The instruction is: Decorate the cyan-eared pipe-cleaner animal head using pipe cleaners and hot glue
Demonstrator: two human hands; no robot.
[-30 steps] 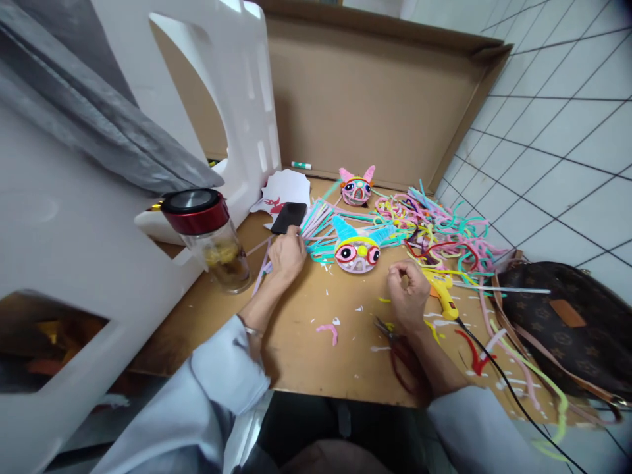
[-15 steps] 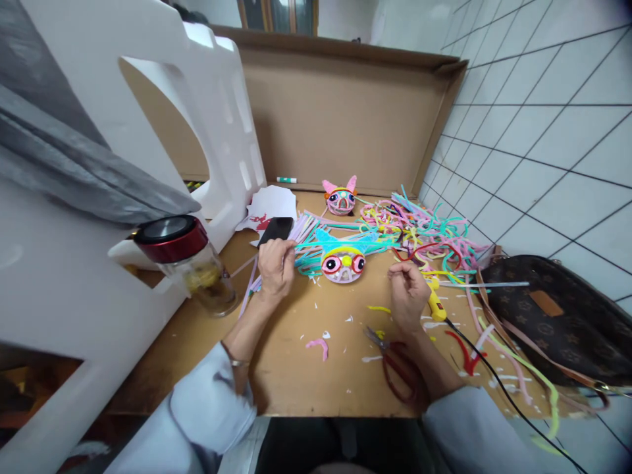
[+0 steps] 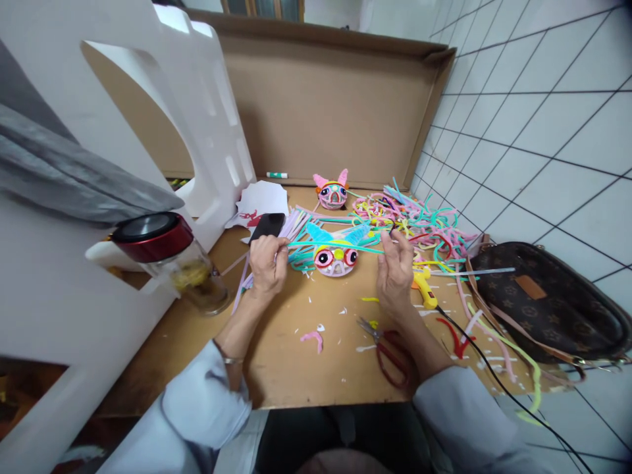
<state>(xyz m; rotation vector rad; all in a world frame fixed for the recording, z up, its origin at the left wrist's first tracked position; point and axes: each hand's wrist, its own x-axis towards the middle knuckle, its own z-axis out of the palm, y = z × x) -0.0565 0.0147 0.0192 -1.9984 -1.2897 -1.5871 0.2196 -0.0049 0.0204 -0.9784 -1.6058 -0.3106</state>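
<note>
A turquoise pipe cleaner (image 3: 363,248) stretches sideways between my two hands, above the table. Its left end is pinched in my left hand (image 3: 269,264), whose fingers are closed. At its other end my right hand (image 3: 395,271) has thumb and fingers closed on it. Behind the strand sits an animal head (image 3: 336,261) with blue ears, a yellow brow and big pink-and-red eyes. Farther back stands a similar head with pink ears (image 3: 332,193). Below my right hand lie red-handled scissors (image 3: 390,355), beside a curved pink scrap (image 3: 315,339).
Tangled pipe cleaners (image 3: 424,224) spread at the back right. A yellow glue gun (image 3: 424,288) with a black cord lies right of my right hand, near a brown bag (image 3: 548,296). At left stand a red-lidded glass bottle (image 3: 190,270) and a white panel (image 3: 217,118); a phone (image 3: 268,226) lies behind my left hand.
My right hand has moved up to the strand and now grips its right end; before, it was lower, in a loose fist. The view has shifted slightly.
</note>
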